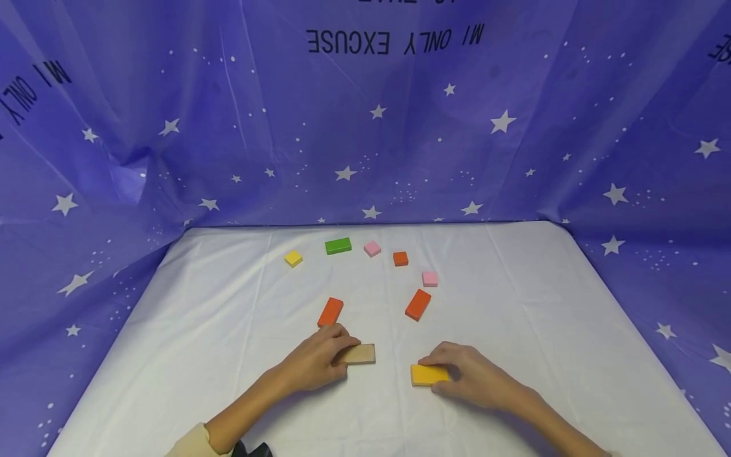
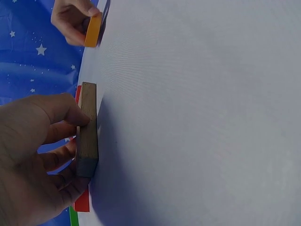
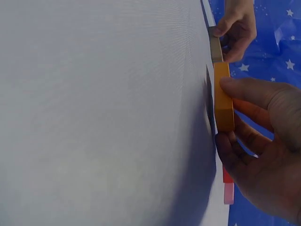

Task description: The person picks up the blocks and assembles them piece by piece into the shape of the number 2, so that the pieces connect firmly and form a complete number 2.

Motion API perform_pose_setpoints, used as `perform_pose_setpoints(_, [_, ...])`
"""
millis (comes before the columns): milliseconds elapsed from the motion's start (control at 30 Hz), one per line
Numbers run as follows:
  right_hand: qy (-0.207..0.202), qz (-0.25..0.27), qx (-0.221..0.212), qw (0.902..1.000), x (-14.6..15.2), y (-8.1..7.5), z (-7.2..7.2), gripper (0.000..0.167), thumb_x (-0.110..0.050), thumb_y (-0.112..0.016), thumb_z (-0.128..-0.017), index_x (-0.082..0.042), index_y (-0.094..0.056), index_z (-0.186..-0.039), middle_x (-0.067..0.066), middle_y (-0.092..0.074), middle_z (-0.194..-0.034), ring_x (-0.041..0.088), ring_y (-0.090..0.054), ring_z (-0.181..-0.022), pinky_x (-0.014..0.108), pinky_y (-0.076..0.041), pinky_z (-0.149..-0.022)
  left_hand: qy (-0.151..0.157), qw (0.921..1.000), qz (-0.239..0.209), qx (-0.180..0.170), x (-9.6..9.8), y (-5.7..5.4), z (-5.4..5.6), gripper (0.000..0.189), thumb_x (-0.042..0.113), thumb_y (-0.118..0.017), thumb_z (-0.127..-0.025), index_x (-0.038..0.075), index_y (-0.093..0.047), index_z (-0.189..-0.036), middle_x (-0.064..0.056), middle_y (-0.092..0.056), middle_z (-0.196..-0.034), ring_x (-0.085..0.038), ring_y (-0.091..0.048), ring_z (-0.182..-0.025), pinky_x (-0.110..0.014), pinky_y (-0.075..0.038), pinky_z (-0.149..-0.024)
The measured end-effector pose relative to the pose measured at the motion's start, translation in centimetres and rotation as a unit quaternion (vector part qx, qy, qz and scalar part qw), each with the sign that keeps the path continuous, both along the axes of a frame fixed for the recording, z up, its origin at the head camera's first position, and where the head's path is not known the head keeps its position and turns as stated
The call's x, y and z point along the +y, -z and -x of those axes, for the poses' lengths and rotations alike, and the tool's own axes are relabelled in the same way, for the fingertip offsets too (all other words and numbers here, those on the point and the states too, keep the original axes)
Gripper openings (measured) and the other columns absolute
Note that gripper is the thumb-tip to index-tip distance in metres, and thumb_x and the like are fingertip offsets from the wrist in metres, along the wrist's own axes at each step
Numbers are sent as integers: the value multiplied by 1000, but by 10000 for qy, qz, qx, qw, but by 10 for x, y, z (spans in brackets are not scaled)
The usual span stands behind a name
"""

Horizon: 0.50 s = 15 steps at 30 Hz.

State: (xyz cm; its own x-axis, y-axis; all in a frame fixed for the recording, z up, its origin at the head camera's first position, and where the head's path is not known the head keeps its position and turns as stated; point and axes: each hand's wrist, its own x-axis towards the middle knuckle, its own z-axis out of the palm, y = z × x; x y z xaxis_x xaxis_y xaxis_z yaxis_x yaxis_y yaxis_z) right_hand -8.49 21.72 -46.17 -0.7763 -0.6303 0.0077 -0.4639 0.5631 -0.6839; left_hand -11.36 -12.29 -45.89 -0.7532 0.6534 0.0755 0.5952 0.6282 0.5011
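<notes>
My left hand [image 1: 317, 357] pinches a plain wooden block [image 1: 362, 354] between thumb and fingers, close over the white table. In the left wrist view this wooden block [image 2: 88, 127] shows its long narrow side, the thumb pressed against it. To the right, my right hand [image 1: 471, 376] grips a yellow-orange block [image 1: 425, 375] by its right part. The right wrist view shows that orange block [image 3: 223, 101] held by thumb and fingers, with a shadow on the cloth beside it. A gap separates the two held blocks. One red block [image 1: 331, 311] lies just beyond my left fingers.
Another red block [image 1: 418, 304] lies beyond the right hand. Farther back are a yellow block [image 1: 294, 258], a green block [image 1: 338, 245], a pink block [image 1: 372, 248], a small red block [image 1: 401, 258] and a second pink block [image 1: 430, 278]. A purple star-patterned curtain [image 1: 342, 139] surrounds the table.
</notes>
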Motion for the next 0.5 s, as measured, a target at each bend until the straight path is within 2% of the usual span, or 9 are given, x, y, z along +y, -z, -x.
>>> perform_pose_setpoints(500, [57,-102,166,9998,-27,3,19,36,-12,-77,-87,-14,-71,-123,-14,-64,-110,5,-59,-101,31,-50,-90,51,10000,-4,68,1,-1,0,39,4,-68,-80,7,-70,-119,4,-55,-101,-10,-49,-89,-27,-46,-78])
